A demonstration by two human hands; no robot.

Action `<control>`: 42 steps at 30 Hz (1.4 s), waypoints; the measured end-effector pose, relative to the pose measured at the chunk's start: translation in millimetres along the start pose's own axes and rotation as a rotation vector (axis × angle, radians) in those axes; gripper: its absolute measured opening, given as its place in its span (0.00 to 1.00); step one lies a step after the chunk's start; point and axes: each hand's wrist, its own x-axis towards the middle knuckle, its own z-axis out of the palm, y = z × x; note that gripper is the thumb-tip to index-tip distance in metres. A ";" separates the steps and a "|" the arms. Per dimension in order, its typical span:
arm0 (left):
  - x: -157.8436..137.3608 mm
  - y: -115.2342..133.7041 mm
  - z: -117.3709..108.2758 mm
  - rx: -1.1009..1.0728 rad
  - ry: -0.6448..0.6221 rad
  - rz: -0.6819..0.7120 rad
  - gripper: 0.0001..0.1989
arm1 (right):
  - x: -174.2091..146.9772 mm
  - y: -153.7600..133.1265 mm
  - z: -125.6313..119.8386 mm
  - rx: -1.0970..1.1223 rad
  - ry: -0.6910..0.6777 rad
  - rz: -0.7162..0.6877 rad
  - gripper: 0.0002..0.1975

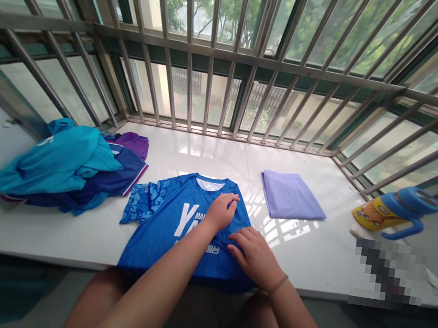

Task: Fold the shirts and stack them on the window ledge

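Note:
A blue short-sleeved jersey point(149, 244) with white lettering lies spread out in front of me, collar away from me. Its lower edge reaches the front edge of the white ledge. The patterned sleeve shows on the left; on the right no sleeve sticks out, and my hands partly cover that side. My left hand point(222, 212) rests on the jersey below the collar, its fingers stretched toward the right edge and lying close together. My right hand point(253, 252) lies at the jersey's right side, fingers apart and touching the cloth.
A heap of teal, navy and purple clothes point(75, 159) sits on the ledge point(220, 156) at left. Right of the jersey lies a folded lavender cloth point(292, 197). A blue and yellow handled bottle point(395, 212) stands at far right, near a blurred-out item. Metal bars point(235, 57) enclose the back and sides.

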 end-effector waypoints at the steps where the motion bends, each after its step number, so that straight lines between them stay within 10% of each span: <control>1: 0.2 0.9 2.5 0.011 -0.020 0.007 0.15 | -4.3 3.5 0.0 0.002 0.056 0.033 0.12; 12: 1.8 2.1 0.2 0.026 0.052 -0.004 0.13 | -22.3 46.2 5.0 0.017 0.261 0.456 0.13; 28: 5.2 -9.6 -14.8 -0.118 -0.044 -0.021 0.10 | 167.4 110.2 -30.8 -0.199 -0.207 0.216 0.10; 36: 4.2 -8.4 -12.9 -0.135 -0.106 0.008 0.09 | 155.3 126.0 -41.9 -0.259 -0.114 0.417 0.14; 42: 2.4 -4.2 -9.4 -0.057 -0.143 0.044 0.11 | 92.7 86.6 -41.5 -0.212 -0.017 0.485 0.13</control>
